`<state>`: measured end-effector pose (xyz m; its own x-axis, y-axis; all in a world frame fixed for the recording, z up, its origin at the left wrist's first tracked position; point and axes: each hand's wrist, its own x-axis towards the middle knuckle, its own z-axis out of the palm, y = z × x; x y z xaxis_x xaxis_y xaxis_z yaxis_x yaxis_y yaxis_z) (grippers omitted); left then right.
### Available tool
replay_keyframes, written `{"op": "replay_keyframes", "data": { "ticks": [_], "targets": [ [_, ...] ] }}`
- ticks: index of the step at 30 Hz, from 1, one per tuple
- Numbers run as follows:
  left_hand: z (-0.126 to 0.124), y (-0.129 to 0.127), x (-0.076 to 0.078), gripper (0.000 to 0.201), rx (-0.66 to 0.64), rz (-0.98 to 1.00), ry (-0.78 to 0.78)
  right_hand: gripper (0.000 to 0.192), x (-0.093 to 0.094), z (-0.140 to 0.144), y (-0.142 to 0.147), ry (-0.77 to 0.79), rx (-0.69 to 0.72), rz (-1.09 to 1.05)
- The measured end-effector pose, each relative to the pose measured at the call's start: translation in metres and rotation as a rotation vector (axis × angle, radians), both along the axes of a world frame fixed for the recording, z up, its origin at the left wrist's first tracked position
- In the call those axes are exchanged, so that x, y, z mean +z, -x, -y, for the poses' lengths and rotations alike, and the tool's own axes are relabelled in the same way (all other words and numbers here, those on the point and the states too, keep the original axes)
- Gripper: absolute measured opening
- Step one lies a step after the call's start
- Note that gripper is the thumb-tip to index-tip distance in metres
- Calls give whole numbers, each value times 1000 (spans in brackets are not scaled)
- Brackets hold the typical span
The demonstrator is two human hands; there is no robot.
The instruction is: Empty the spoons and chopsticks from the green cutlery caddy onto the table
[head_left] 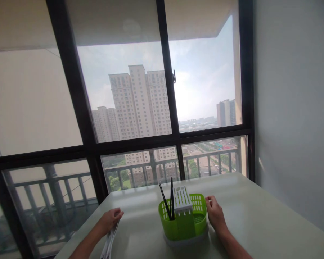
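Note:
A bright green plastic utensil holder (185, 228) with slotted walls and a pale base stands on the table. Two black chopsticks (171, 201) lean upright in its left compartment, and a white slotted piece (182, 199) tops its middle section. My right hand (215, 213) is closed at the holder's right rim, fingers curled against it. To the left, my left hand (113, 218) is closed around the top of a bundle of long, thin, whitish-grey pieces (109, 242). Their lower ends run out of the picture, and their exact kind is unclear.
The pale, glossy table (245, 205) reaches to a large dark-framed window (135, 142). Beyond the glass are a railing (207, 162) and tall buildings (140, 100). A plain wall (294, 108) rises along the right side.

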<state>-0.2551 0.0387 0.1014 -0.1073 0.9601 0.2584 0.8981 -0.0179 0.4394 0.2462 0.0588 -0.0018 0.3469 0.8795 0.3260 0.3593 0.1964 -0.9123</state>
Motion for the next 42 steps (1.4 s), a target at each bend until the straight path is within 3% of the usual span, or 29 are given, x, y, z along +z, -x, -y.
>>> {"op": "replay_keyframes", "data": {
  "ticks": [5,11,17,27,31,36,39,42],
  "targets": [
    [4,14,-35,51,-31,19,74,47,-1,0,-1,2,8,-19],
    [-4,20,-50,45,66,12,46,45,0,1,-3,31,8,6],
    [-2,32,-49,45,188,-30,59,45,2,2,-3,35,-1,-8],
    [-3,31,-33,46,310,-41,90,42,-4,-4,-2,36,11,7],
    [-11,-6,-22,48,187,-3,6,41,-3,-4,-1,29,9,2],
    [-23,-100,3,64,-193,161,-53,40,-2,-4,0,25,18,8],
    [-25,-160,24,75,-475,439,130,40,-3,-4,-1,27,13,16],
    [-28,-205,37,65,-604,493,226,41,-5,-4,-3,32,4,17]
  ]
}}
